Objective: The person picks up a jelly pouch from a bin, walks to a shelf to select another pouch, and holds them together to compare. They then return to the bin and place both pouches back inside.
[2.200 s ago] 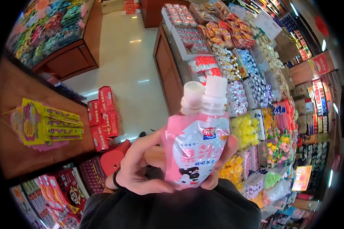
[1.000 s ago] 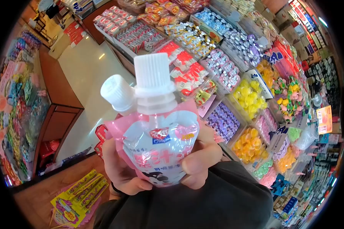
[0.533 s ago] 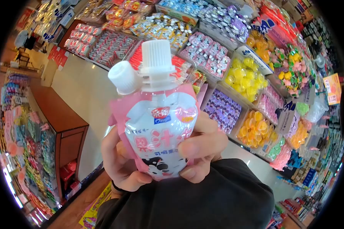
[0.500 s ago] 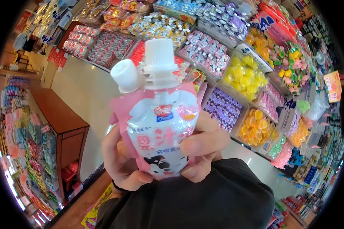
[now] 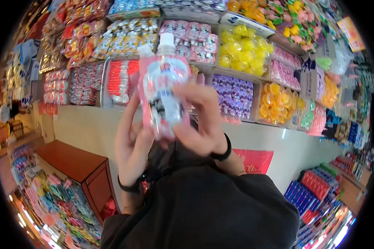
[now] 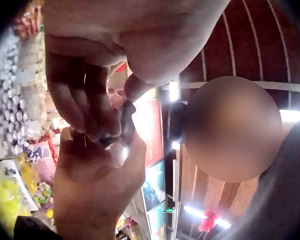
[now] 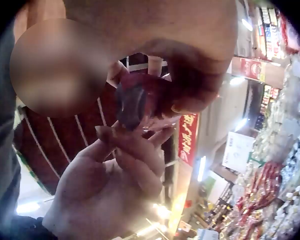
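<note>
Two pink pouches [image 5: 164, 97] with white screw caps stand upright, one behind the other, in front of the chest; the front one carries a cow picture. The left hand [image 5: 132, 143] grips their left side and lower edge. From the right, the right hand [image 5: 203, 120] holds the pouches, its fingers and thumb bent against the front one. Motion blurs print and fingertips. Close up in the left wrist view are the left hand [image 6: 135, 40] and the right hand [image 6: 97, 185]; the right wrist view shows a dark, shadowed pouch [image 7: 134, 102] between the hands.
Beyond the hands runs a candy display with yellow sweets [image 5: 242, 50], purple packets [image 5: 232, 96] and orange jelly cups [image 5: 276, 101]. A wooden cabinet [image 5: 72, 159] stands at lower left. Stacked boxes [image 5: 305, 191] are at lower right, and a red mat [image 5: 253, 161] lies on the floor.
The head view has swung round over the candy display. The pouches look smaller, higher and farther from the camera. Both wrists now show, and the right hand has shifted on the front pouch.
</note>
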The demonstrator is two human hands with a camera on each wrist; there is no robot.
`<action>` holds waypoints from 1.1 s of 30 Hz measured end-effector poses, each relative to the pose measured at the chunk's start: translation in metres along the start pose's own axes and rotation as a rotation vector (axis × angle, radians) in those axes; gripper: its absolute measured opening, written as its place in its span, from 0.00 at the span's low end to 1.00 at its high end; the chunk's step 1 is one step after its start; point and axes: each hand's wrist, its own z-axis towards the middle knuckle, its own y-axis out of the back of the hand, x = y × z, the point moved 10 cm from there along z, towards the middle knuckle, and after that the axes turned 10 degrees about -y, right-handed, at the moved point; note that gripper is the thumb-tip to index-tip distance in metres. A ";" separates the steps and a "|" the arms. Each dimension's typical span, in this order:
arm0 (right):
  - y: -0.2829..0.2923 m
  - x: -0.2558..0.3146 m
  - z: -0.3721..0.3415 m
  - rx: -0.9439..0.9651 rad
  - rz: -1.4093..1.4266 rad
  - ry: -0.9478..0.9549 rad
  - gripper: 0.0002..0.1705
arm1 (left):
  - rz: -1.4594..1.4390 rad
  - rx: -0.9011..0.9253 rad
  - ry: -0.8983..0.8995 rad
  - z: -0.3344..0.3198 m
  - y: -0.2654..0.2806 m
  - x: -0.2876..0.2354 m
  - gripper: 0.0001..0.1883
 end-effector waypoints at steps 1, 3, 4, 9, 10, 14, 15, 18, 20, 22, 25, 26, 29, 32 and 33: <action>0.002 -0.023 0.004 -0.029 -0.009 -0.075 0.31 | 0.018 0.049 0.056 0.015 -0.002 0.014 0.37; 0.005 -0.064 0.013 -0.063 -0.011 -0.241 0.29 | 0.018 0.041 0.085 0.046 0.006 0.050 0.31; 0.005 -0.084 0.016 -0.070 0.000 -0.311 0.28 | 0.019 0.033 0.098 0.058 0.011 0.070 0.29; 0.005 -0.193 0.018 -0.124 0.018 -0.565 0.26 | 0.151 0.095 0.219 0.109 0.043 0.158 0.25; 0.007 -0.214 0.016 -0.141 0.015 -0.620 0.26 | 0.168 0.109 0.239 0.119 0.048 0.175 0.24; 0.022 -0.279 0.020 -0.204 -0.178 -0.790 0.29 | 0.267 0.155 0.266 0.160 0.058 0.242 0.23; 0.028 -0.290 0.021 -0.219 -0.258 -0.826 0.30 | 0.332 0.181 0.248 0.172 0.055 0.248 0.22; 0.049 -0.344 0.035 -0.292 -0.207 -0.815 0.32 | 0.585 0.223 0.089 0.213 0.051 0.277 0.23; 0.058 -0.351 0.049 -0.306 -0.275 -0.850 0.35 | 0.641 0.265 0.100 0.236 0.048 0.295 0.23; 0.069 -0.383 0.060 -0.292 -0.382 -0.730 0.36 | 0.753 0.288 0.073 0.253 0.044 0.303 0.23; 0.075 -0.415 0.063 -0.259 -0.358 -0.806 0.40 | 0.854 0.310 0.009 0.273 0.045 0.328 0.24; 0.076 -0.425 0.059 -0.253 -0.303 -0.918 0.40 | 0.842 0.293 -0.039 0.278 0.045 0.333 0.24; 0.076 -0.445 0.046 -0.246 -0.226 -1.038 0.40 | 1.032 0.368 -0.095 0.280 0.038 0.321 0.23; 0.081 -0.454 0.043 -0.200 -0.317 -1.081 0.41 | 1.036 0.431 -0.086 0.282 0.039 0.328 0.21; 0.080 -0.453 0.045 -0.189 -0.347 -1.065 0.41 | 0.966 0.397 -0.058 0.282 0.044 0.332 0.20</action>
